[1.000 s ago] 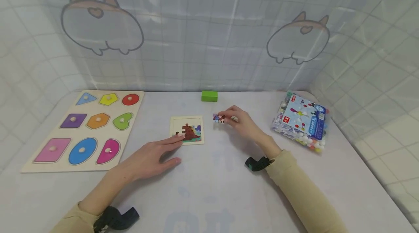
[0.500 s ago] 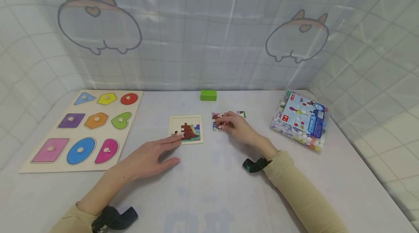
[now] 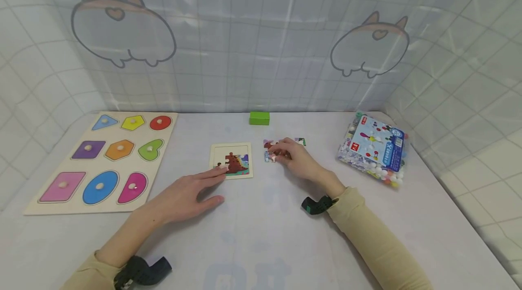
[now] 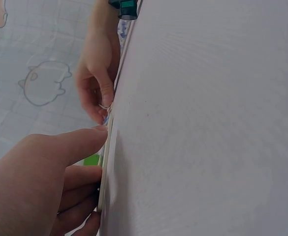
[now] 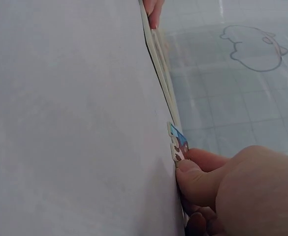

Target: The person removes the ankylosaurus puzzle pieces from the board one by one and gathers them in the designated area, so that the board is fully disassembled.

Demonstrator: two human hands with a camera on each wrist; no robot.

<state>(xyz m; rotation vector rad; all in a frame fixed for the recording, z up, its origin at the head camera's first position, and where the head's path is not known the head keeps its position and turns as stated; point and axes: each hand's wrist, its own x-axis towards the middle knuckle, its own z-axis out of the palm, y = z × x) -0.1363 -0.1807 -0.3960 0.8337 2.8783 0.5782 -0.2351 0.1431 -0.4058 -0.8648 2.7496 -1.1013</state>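
A small jigsaw piece [image 5: 177,145] in blue, brown and white is pinched between the thumb and fingers of the right hand [image 3: 301,159], just to the right of the square puzzle tray [image 3: 222,153]; whether the table is touched by the piece cannot be told. Further jigsaw pieces [image 3: 301,141] are partly hidden behind that hand. The near-left part of the tray is covered by the fingertips of the left hand [image 3: 185,197], whose fingers are held straight, with the thumb spread apart from them. In the tray, a brown dinosaur picture [image 3: 234,164] is partly assembled, with pale base left exposed. Beyond it, a green block [image 3: 259,118] is set near the table's [image 3: 261,240] back edge, between a knobbed shape board [image 3: 136,161] at left and a clear bag of beads [image 3: 373,147] at right.
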